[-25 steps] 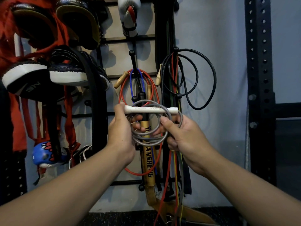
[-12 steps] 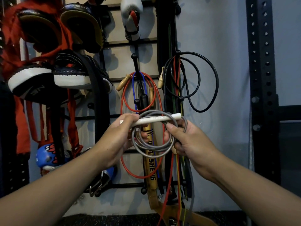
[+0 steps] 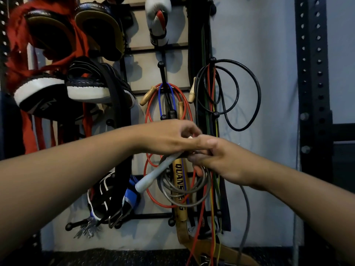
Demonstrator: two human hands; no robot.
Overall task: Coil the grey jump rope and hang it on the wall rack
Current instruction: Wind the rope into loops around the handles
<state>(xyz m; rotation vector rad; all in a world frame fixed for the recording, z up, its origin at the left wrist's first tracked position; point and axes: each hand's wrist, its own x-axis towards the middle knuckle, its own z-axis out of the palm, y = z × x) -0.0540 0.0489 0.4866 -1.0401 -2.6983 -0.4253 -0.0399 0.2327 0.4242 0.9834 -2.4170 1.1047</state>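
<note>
The grey jump rope [image 3: 169, 187] hangs in several loops below my hands, in front of the wall rack [image 3: 163, 48]. Its white handle [image 3: 153, 175] slants down to the left. My left hand [image 3: 167, 137] reaches across from the left, palm down, closed on the handle's top end and the rope. My right hand [image 3: 217, 156] pinches the top of the loops right beside it, fingers touching the left hand. A loose grey tail [image 3: 245, 214] drops under my right wrist toward the floor. The second handle is hidden.
A black peg [image 3: 161, 64] above carries red and blue ropes [image 3: 153, 120] with wooden handles. A black cable coil [image 3: 236, 93] hangs to the right, boxing pads [image 3: 57, 87] and a white glove [image 3: 158, 18] to the left and above. A black perforated upright [image 3: 312, 93] stands at right.
The white handle swung from level to slanting down-left. My left hand moved over the top toward the right hand, and the coil dropped below both hands.
</note>
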